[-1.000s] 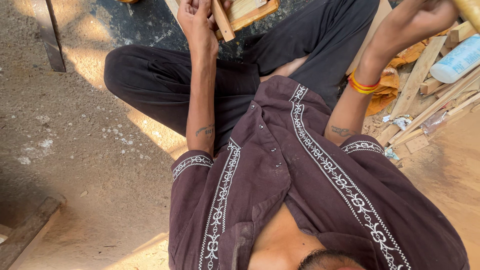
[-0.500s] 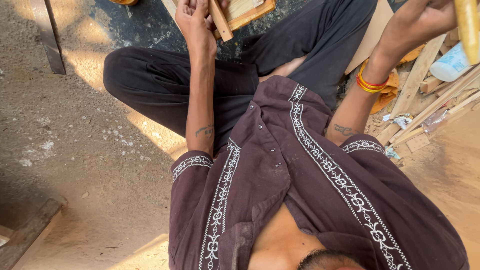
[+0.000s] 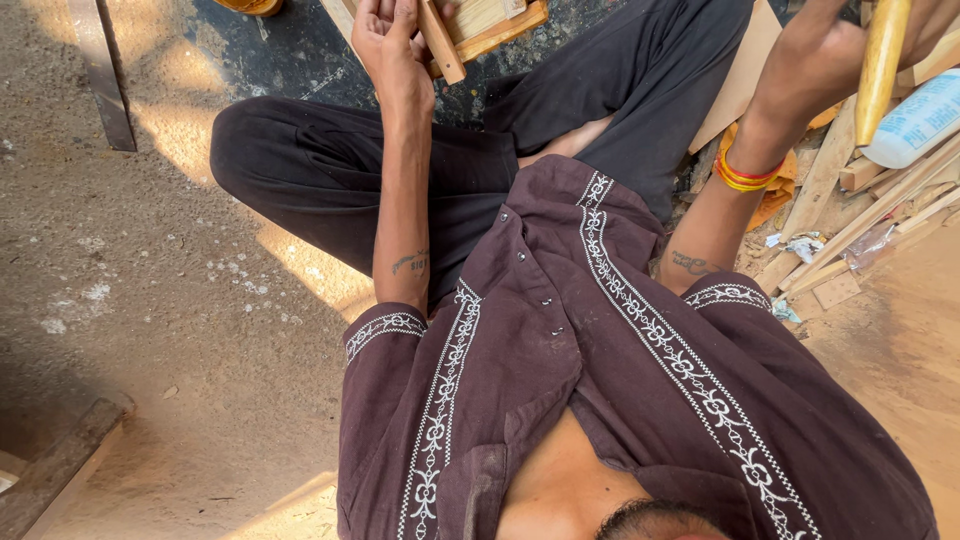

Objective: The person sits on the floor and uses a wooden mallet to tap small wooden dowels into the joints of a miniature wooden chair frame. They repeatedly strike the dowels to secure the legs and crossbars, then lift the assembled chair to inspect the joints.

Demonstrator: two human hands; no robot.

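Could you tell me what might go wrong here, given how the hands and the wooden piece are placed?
The left hand grips the wooden frame by its edge, so a blow from the wooden handle raised in the right hand might catch the fingers. Loose wood offcuts beside the knee could shift underfoot or snag.

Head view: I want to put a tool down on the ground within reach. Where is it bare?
Bare dirt floor lies beside the bent knee, between the flat metal bar and the wooden plank. It is crowded by the right hand: wood offcuts, a white bottle, orange cloth.
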